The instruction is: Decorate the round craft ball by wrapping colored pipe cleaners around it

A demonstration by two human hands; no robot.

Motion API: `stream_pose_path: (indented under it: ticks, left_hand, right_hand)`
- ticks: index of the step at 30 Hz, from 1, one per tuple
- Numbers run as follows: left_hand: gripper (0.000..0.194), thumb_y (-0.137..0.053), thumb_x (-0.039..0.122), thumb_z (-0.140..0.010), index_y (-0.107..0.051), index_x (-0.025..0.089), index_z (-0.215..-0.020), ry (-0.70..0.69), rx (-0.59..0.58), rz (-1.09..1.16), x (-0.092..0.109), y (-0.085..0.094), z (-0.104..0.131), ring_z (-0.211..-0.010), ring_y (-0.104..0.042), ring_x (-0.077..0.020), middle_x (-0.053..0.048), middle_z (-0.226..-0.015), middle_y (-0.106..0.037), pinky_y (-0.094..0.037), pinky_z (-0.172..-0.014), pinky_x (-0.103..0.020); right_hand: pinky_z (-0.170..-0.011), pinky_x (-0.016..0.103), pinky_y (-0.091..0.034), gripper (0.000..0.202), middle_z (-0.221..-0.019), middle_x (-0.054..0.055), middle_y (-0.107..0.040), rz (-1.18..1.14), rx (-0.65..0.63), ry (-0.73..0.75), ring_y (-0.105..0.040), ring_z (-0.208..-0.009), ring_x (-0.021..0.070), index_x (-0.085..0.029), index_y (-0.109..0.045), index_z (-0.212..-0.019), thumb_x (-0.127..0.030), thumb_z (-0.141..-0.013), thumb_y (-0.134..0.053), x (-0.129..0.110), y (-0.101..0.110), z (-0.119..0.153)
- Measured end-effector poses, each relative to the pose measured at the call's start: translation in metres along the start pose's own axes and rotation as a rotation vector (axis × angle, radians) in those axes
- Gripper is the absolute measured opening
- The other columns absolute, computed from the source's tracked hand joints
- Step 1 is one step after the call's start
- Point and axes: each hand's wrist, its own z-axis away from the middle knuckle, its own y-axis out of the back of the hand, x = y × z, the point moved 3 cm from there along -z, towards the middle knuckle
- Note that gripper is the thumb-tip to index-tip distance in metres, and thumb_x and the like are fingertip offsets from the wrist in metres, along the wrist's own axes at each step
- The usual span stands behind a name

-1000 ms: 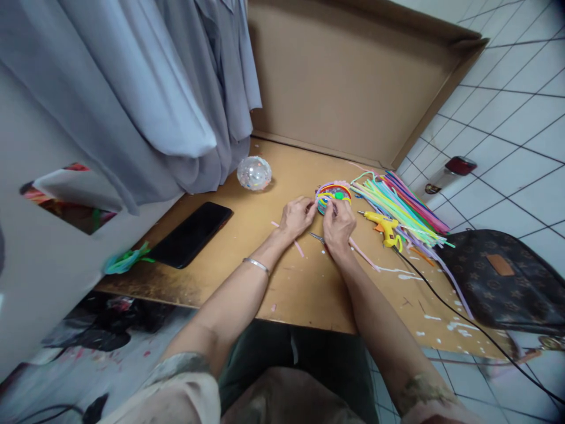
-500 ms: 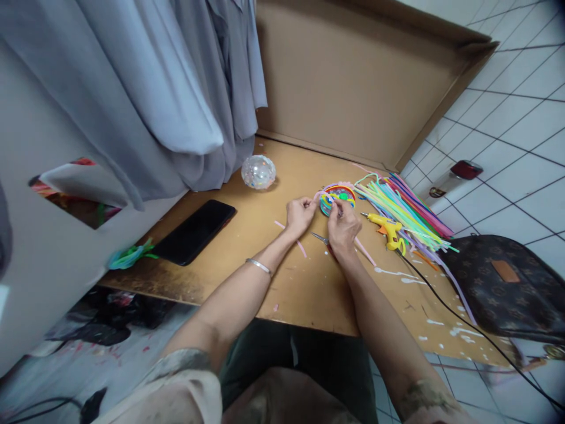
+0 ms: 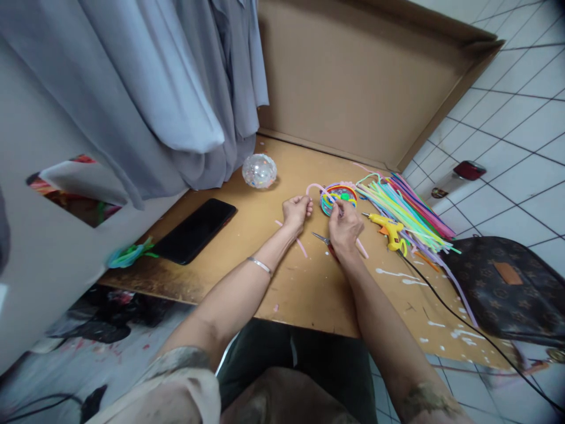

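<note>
A pale pink pipe cleaner arches up between my two hands. My left hand is closed on one end of it. The fingers of my right hand pinch it farther along, and its tail sticks out below that hand. Just behind my right hand lies a round, multicoloured piece with coiled rims, partly covered by the fingers. Scissors lie between my forearms, their handles mostly hidden by my right hand. Another pink pipe cleaner piece rests under my left wrist.
Right of my hands are a yellow glue gun with a black cord, a heap of coloured pipe cleaners and a brown bag. A clear ball and a black phone are at left. Cardboard stands behind.
My left hand has moved slightly left, away from my right. The pink pipe cleaner's arch between them has grown larger, and its tail below my right hand has become shorter.
</note>
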Motion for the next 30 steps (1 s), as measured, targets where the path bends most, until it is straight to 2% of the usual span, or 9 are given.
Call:
stream_pose_path:
  ticks: [4,12,19,23,30]
  left_hand:
    - [0.017,-0.068,0.014,-0.074,-0.057,0.014,-0.062,0.063,0.004,0.104,0.005,0.000,0.001,-0.040,-0.044,-0.0020,0.006,-0.050,-0.054,-0.034,-0.043,-0.015]
    - [0.015,-0.070,0.013,-0.080,-0.062,0.012,-0.068,0.195,-0.189,0.275,0.003,-0.012,0.017,-0.044,-0.047,-0.0012,0.004,-0.054,-0.058,-0.038,-0.047,-0.014]
    - [0.016,-0.073,0.016,-0.080,-0.063,0.011,-0.070,0.221,-0.317,0.282,0.002,-0.013,0.019,-0.042,-0.042,-0.0002,0.005,-0.053,-0.054,-0.031,-0.043,-0.013]
    - [0.017,-0.079,0.016,-0.074,-0.063,0.010,-0.070,0.233,-0.391,0.278,0.001,-0.015,0.020,-0.043,-0.042,-0.0002,0.005,-0.054,-0.055,-0.029,-0.041,-0.013]
    - [0.019,-0.079,0.015,-0.073,-0.062,0.009,-0.067,0.230,-0.407,0.280,-0.002,-0.016,0.021,-0.043,-0.042,0.0003,0.004,-0.055,-0.056,-0.027,-0.040,-0.011]
  right_hand:
    - [-0.076,0.030,-0.049,0.027,-0.093,0.012,-0.077,0.019,-0.023,0.025,-0.070,-0.086,0.0220,-0.018,-0.070,-0.097,-0.026,-0.095,-0.044,-0.002,0.000,0.000]
    - [-0.077,0.031,-0.049,0.025,-0.095,0.012,-0.077,-0.012,-0.053,0.010,-0.070,-0.084,0.0222,-0.017,-0.070,-0.096,-0.025,-0.094,-0.046,-0.006,0.000,0.001]
    - [-0.076,0.031,-0.048,0.026,-0.094,0.012,-0.077,-0.058,-0.076,0.016,-0.069,-0.082,0.0213,-0.016,-0.070,-0.096,-0.026,-0.094,-0.045,-0.009,0.001,0.002]
    - [-0.074,0.031,-0.049,0.026,-0.091,0.011,-0.077,-0.094,-0.058,0.013,-0.069,-0.077,0.0206,-0.016,-0.071,-0.095,-0.026,-0.093,-0.047,-0.006,-0.001,0.002]
    - [-0.076,0.033,-0.051,0.027,-0.089,0.010,-0.078,-0.148,-0.046,0.002,-0.070,-0.077,0.0220,-0.018,-0.071,-0.095,-0.030,-0.093,-0.047,0.000,-0.007,0.003]
